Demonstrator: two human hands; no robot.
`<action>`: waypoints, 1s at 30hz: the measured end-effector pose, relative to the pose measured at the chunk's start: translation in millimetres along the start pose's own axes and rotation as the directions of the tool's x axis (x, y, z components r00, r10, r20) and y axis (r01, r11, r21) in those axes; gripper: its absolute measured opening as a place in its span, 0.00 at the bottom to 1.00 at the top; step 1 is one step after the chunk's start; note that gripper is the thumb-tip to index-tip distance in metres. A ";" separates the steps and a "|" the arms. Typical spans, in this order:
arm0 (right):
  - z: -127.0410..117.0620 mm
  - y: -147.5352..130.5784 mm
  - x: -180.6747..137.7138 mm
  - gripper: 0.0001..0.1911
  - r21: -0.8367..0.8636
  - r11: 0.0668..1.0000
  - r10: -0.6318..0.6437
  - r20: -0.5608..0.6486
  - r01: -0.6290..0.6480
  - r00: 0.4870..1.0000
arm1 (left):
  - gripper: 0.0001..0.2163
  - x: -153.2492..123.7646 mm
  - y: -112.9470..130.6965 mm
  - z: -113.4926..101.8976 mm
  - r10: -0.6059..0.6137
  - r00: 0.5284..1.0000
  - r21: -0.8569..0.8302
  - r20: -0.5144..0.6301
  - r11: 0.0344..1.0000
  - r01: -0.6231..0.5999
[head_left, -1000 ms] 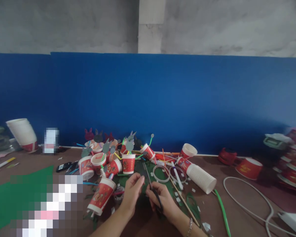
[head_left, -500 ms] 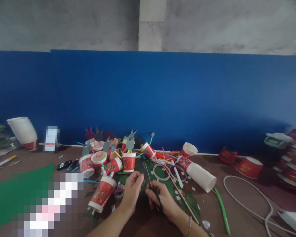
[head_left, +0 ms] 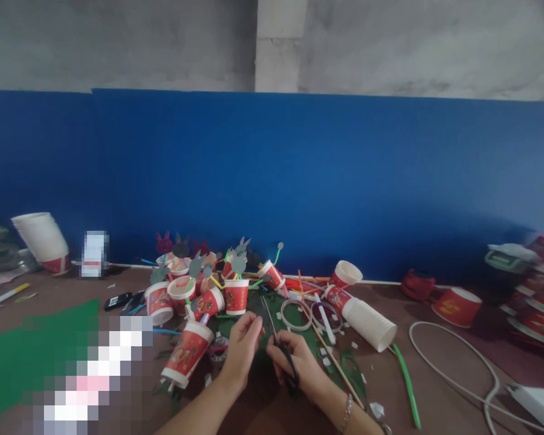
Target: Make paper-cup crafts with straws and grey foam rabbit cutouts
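My right hand [head_left: 301, 365] is closed round the dark handles of a pair of scissors [head_left: 271, 322], whose thin blades point away from me. Close to the blades, on the left, is my left hand [head_left: 242, 350], thumb and fingers pinched together; what sits in the pinch is too small and dark to make out. Dark green paper scraps [head_left: 312, 347] lie beneath and beyond the hands. Left of my left hand a red paper cup [head_left: 189, 355] leans at a tilt. A red cup [head_left: 236, 297] with a grey animal cut-out [head_left: 239, 263] stands just behind.
More decorated red cups [head_left: 159, 304] crowd the left middle. To the right lie tape rings [head_left: 296, 315], a white marker [head_left: 325, 320], a wooden stick [head_left: 338, 365], a row of nested cups [head_left: 369, 324], a green pipe cleaner [head_left: 407, 386] and a white cable [head_left: 462, 344]. Green sheet [head_left: 40, 344] at left.
Almost nothing differs. My left hand has shifted very slightly left, and the scissors stay in my right hand near it. The whole view has moved a touch.
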State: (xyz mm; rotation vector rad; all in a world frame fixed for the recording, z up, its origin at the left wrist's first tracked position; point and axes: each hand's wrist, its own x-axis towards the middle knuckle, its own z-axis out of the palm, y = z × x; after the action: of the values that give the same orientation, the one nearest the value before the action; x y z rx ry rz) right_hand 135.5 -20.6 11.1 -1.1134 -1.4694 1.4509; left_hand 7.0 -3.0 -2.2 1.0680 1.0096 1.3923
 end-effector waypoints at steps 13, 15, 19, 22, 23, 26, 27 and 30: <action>-1.4 0.7 1.4 0.22 -0.015 1.000 -0.011 -0.003 0.011 1.000 | 0.17 -0.1 0.4 -0.7 0.020 1.000 0.048 -0.007 0.999 -0.019; -1.2 1.4 1.6 0.22 -0.026 1.000 0.000 -0.004 0.000 1.000 | 0.18 -0.8 0.8 0.0 0.013 0.999 0.023 -0.029 1.000 -0.012; -0.2 3.1 1.5 0.23 -0.024 0.999 0.023 -0.009 -0.024 1.000 | 0.18 -3.1 2.8 3.3 -0.025 0.999 -0.016 -0.045 1.000 0.025; 0.6 3.2 1.1 0.23 -0.026 1.000 0.006 -0.004 -0.006 1.000 | 0.18 -4.4 4.9 5.6 -0.016 0.999 -0.027 -0.037 1.000 0.015; 0.6 3.1 0.8 0.23 -0.030 1.000 -0.001 0.001 0.001 1.000 | 0.18 -4.5 5.5 6.0 -0.008 0.999 -0.039 -0.042 0.999 0.007; 0.5 2.9 0.1 0.23 -0.026 1.000 -0.012 0.026 0.012 1.000 | 0.18 -4.7 7.0 6.2 -0.009 0.999 -0.059 -0.046 0.998 0.007; 0.4 3.0 -0.2 0.23 -0.020 1.000 -0.013 0.034 0.014 0.999 | 0.17 -4.8 7.4 6.0 -0.015 0.999 -0.058 -0.041 0.998 0.013; 0.4 3.6 -0.7 0.23 -0.020 1.000 -0.013 0.041 0.014 0.999 | 0.16 -5.0 8.3 5.2 -0.017 1.000 -0.044 -0.015 0.999 0.016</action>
State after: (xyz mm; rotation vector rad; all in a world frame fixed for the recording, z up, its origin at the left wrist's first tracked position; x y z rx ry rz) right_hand 135.5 -21.5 7.5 -1.0900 -1.5203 1.4602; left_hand 10.3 -8.6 6.8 1.0154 0.9923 1.4051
